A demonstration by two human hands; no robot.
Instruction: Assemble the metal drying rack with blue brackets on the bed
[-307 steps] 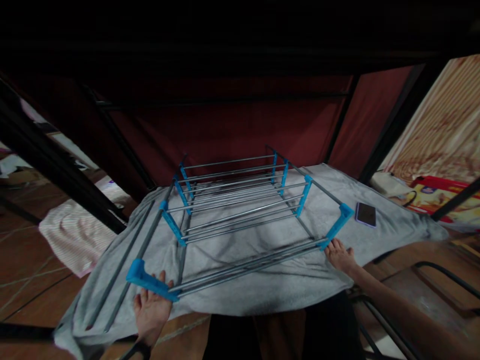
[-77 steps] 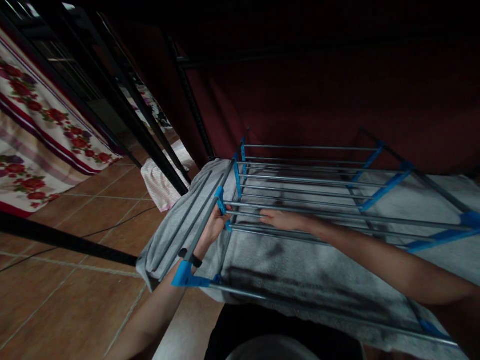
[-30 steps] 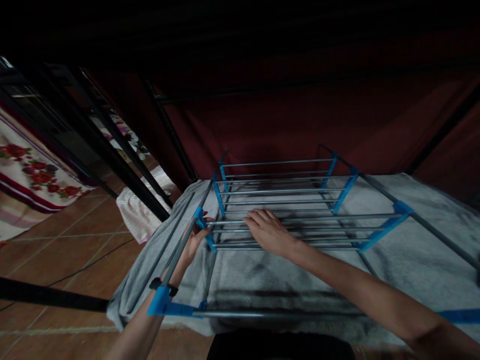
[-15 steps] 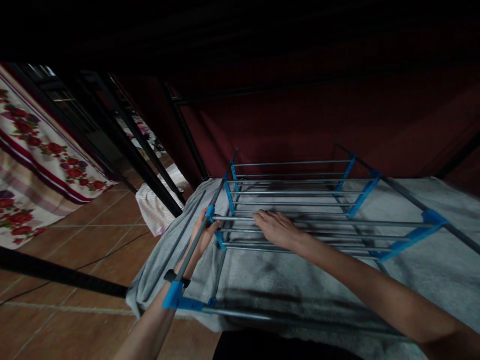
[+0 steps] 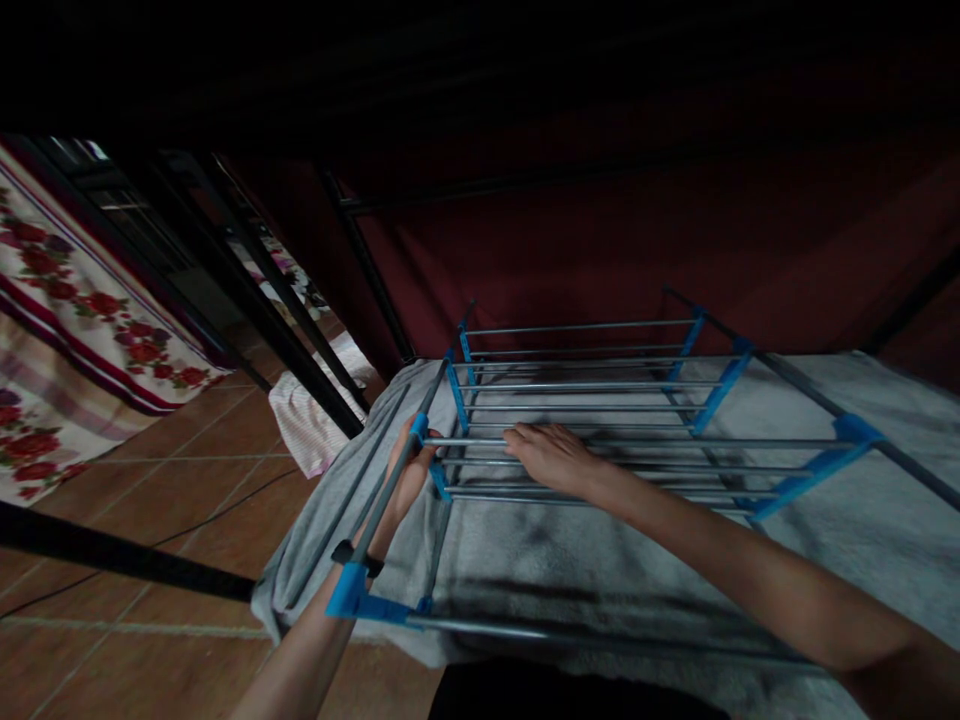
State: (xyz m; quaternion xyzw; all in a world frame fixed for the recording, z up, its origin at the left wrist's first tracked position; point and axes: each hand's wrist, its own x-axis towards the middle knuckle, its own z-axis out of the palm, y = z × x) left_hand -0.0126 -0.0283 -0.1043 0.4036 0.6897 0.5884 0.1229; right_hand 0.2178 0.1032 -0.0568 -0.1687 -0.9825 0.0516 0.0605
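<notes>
A rack of grey metal tubes with blue plastic joints (image 5: 799, 480), like a shoe rack, lies on a grey blanket (image 5: 517, 565). My left hand (image 5: 409, 475) is wrapped round a blue joint on the rack's left side pole, with its thumb by the end of a cross tube. The pole partly hides that hand. My right hand (image 5: 551, 455) is closed over the left part of the same cross tube, fingers curled and its fingertips partly out of sight. A dark band (image 5: 356, 557) circles my left wrist.
Black metal posts (image 5: 247, 295) stand at the left, and a dark red wall or cloth (image 5: 570, 260) rises behind the rack. A flowered cloth (image 5: 97, 320) hangs over the brown tiled floor (image 5: 195, 480). Beside a post is a pale striped cloth (image 5: 307, 425).
The view has shifted very slightly. Both hands keep their places on the rack, and the rack itself shows no clear movement.
</notes>
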